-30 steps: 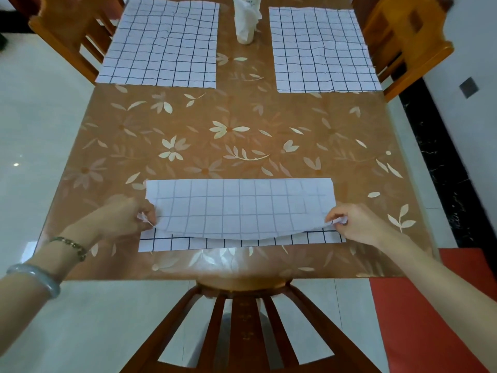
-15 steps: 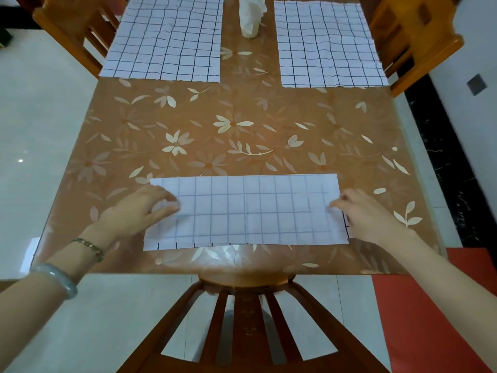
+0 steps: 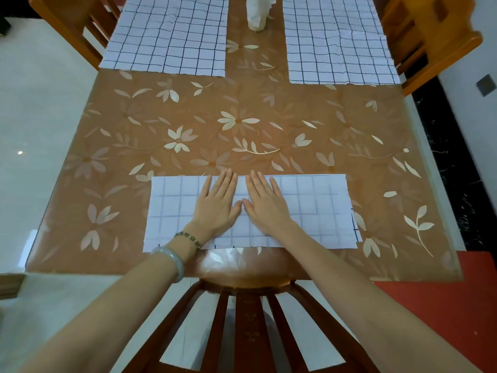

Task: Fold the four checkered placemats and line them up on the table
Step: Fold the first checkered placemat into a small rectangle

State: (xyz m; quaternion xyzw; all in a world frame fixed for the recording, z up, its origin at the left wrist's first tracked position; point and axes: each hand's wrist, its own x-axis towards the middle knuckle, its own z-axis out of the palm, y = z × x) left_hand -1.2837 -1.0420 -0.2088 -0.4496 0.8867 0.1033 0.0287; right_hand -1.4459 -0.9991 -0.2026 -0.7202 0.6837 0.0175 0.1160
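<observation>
Flat left hand (image 3: pixel 217 205) and right hand (image 3: pixel 265 205) press the once-folded mat (image 3: pixel 317 211) at the bench's (image 3: pixel 242 135) near edge; far-left mat (image 3: pixel 166 36) and far-right mat (image 3: pixel 336 41) lie unfolded

table (image 3: pixel 242 103): brown top with a pale flower-and-leaf pattern is filling the middle of the view and shining a little at the near edge
near chair (image 3: pixel 247 319): dark wooden slatted back is sitting tucked against the near edge
left chair (image 3: pixel 67 20): orange wood, is standing at the far left corner
right chair (image 3: pixel 430 36): orange wood, is standing at the far right corner
floor (image 3: pixel 40 117): pale glossy tiles are running along the left
light spot (image 3: pixel 20 152): is reflecting off the tiles
black strip (image 3: pixel 451 157): dark veined stone is running along the right
red mat (image 3: pixel 443 305): is lying at the lower right
wall (image 3: pixel 478 49): white, is carrying a small grey plate (image 3: pixel 486 86)
</observation>
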